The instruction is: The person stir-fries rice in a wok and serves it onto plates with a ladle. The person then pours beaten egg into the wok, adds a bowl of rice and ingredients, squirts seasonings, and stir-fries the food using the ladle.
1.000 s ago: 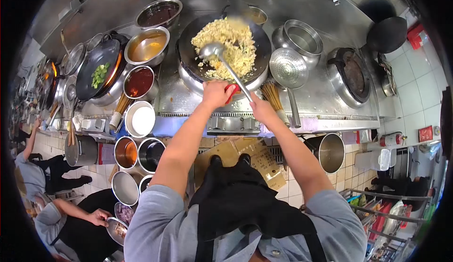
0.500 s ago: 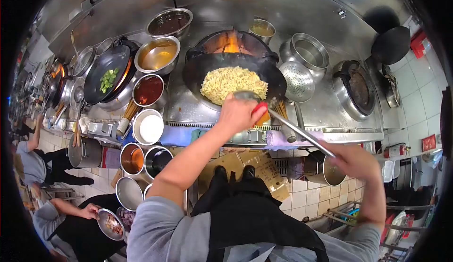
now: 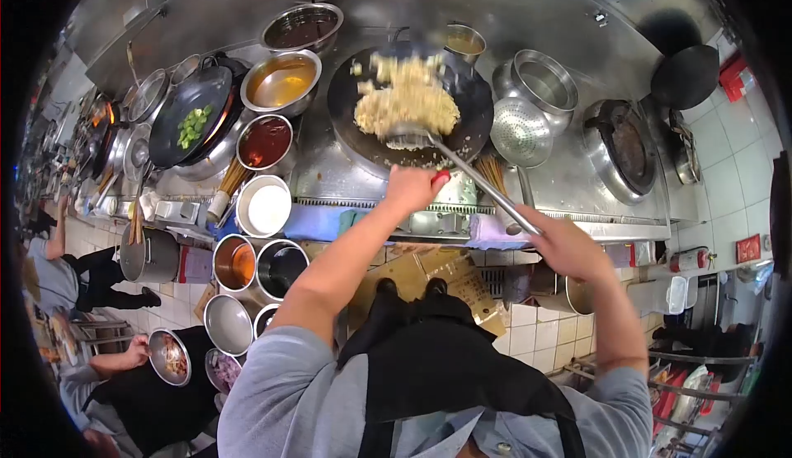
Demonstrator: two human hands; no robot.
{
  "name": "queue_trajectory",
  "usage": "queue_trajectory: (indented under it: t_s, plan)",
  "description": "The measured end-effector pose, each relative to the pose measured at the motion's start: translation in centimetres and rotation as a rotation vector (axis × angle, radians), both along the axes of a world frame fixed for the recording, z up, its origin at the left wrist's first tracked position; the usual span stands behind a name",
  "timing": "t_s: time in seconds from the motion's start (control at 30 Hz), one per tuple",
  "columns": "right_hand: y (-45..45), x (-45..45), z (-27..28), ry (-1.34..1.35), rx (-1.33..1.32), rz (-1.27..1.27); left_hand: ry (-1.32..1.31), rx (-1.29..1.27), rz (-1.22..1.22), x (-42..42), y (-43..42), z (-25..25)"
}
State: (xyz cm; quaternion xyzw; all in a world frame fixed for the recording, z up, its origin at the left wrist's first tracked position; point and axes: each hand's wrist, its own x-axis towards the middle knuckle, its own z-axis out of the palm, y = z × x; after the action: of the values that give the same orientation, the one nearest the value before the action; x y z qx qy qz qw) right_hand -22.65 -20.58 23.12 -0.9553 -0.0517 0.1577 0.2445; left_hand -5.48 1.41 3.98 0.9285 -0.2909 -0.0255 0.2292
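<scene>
Yellow fried rice (image 3: 407,111) is partly in the air over the dark wok (image 3: 474,115), its upper part blurred. My left hand (image 3: 412,188) is closed around the wok's handle at the near rim; a bit of red (image 3: 441,177) shows beside the fingers. My right hand (image 3: 569,246) grips the end of a long-handled ladle (image 3: 474,173). The ladle's head lies at the near edge of the rice, partly covered by it. Loose grains cling to the wok's near wall.
Left of the wok stand bowls of amber liquid (image 3: 285,85), red sauce (image 3: 266,143) and white powder (image 3: 266,207). A perforated strainer (image 3: 521,132) rests at right. Another wok (image 3: 194,120) holds green vegetables. A co-worker's hand (image 3: 136,351) holds a bowl at lower left.
The wok has tipped up and the rice has risen from it, hiding the flame seen behind. My right hand has moved left and up with the ladle, whose head is now at the rice.
</scene>
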Motion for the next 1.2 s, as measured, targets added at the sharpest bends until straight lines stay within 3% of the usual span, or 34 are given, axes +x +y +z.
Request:
queue_trajectory:
  t_s: [0.07, 0.1, 0.13, 0.2, 0.27, 0.33, 0.4, 0.47, 0.57, 0.67, 0.73, 0.77, 0.87, 0.93, 1.03, 1.07, 1.1, 1.2]
  plan:
    - [-2.0, -3.1, 5.5, 0.107, -0.099, 0.091, 0.165, 0.056, -0.111, -3.1, 1.0, 2.7]
    - [-2.9, -3.6, 7.1, 0.096, -0.153, 0.176, 0.069, 0.091, -0.159, -4.5, 1.7, 5.3]
    - [-2.4, -3.0, 8.5, 0.096, -0.156, 0.183, -0.185, -0.086, -0.200, -4.8, 2.2, 6.4]
    - [-0.6, -1.7, 10.0, 0.359, -0.328, -0.022, -0.050, -0.045, -0.148, -2.4, 1.4, 10.1]
    - [-0.5, 1.6, 5.1, 0.160, -0.265, -0.001, -0.255, -0.191, -0.145, 1.0, -0.2, 5.8]
    - [-2.1, 5.5, -4.6, -0.197, -0.181, 0.128, -0.284, -0.219, -0.021, 0.6, -1.6, -1.3]
    - [1.1, 7.4, -6.7, -0.135, -0.267, -0.062, -0.310, -0.153, 0.013, -1.7, -1.8, -5.2]
    - [1.6, 6.8, -8.8, -0.172, -0.230, -0.095, -0.260, -0.117, -0.119, -5.4, 0.0, -4.9]
    - [2.4, 4.1, -8.9, -0.205, -0.119, -0.134, -0.251, -0.037, -0.215, -3.4, 0.5, -0.9]
    - [0.9, -1.5, -10.8, -0.166, -0.048, -0.205, -0.134, -0.054, -0.090, 1.5, 0.5, 2.1]
    - [-2.6, -3.6, -11.6, -0.305, -0.113, -0.073, -0.239, -0.129, 0.031, 2.7, 0.0, -1.3]
    - [-4.6, -3.0, -11.0, -0.201, -0.253, -0.117, -0.336, -0.198, 0.136, 3.4, -0.2, -2.9]
    - [-10.8, 1.4, -12.1, -0.038, -0.620, -0.194, -0.148, -0.176, 0.171, 4.2, 0.1, -4.0]
    - [-12.1, 7.0, -15.1, -0.228, -0.550, -0.140, -0.192, -0.192, 0.169, 4.8, 0.2, -4.6]
    - [-6.2, 14.6, -20.7, -0.253, -0.284, -0.191, -0.107, -0.192, 0.017, 5.7, 0.9, -4.6]
    - [-5.7, 16.2, -25.3, -0.258, -0.244, -0.057, -0.104, -0.190, 0.021, 5.8, 1.3, -4.4]
    - [-0.8, 15.0, -22.1, -0.172, -0.205, -0.221, -0.097, -0.173, 0.022, 5.8, 1.6, -4.3]
    - [0.9, 10.5, -20.0, -0.097, -0.251, -0.112, -0.082, -0.107, 0.008, 5.3, 2.1, -3.2]
